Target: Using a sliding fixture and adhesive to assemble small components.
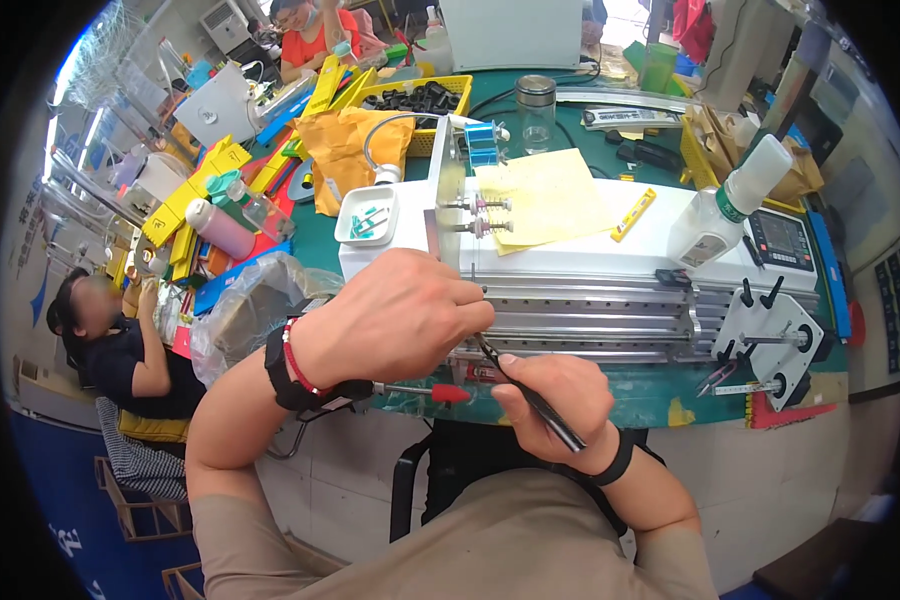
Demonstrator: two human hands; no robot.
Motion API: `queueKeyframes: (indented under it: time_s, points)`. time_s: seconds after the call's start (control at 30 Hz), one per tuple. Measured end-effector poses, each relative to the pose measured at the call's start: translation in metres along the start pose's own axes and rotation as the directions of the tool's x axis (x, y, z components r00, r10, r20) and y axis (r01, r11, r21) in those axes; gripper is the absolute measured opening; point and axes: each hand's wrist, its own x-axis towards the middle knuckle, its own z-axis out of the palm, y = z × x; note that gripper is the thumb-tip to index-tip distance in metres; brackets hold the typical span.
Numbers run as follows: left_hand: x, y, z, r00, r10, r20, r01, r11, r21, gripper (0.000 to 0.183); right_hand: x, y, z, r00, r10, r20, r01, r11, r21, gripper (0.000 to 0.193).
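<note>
My left hand is closed in a pinch at the left end of a white machine with long metal rails. Whatever its fingertips hold is hidden. My right hand grips a slim, dark metal hand tool, whose exact kind I cannot make out. The tool's far end meets my left fingertips, and its other end slants toward me. Just beyond my left hand is a small white dish with several small teal-and-white parts. An upright metal plate with spring-loaded pins rises beside it.
A red-tipped tool lies below my left hand. Right of the rails are a white bottle, a control panel and a white end plate. Yellow paper covers part of the machine. Two people sit beyond, left and far.
</note>
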Motion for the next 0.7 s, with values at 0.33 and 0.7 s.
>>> queueKeyframes:
  time_s: [0.33,0.7]
  points:
    - [-0.018,0.009,0.001,0.984,-0.037,-0.172,0.024,0.997,-0.08,0.012,-0.058,-0.05,-0.046,0.957,0.228,-0.179,-0.181,0.953,0.242,0.024]
    - [-0.214,0.014,0.026,0.515,-0.619,-0.593,0.811,0.576,0.104,0.03,-0.156,-0.009,-0.165,0.244,0.841,-0.483,-0.636,0.515,0.575,0.039]
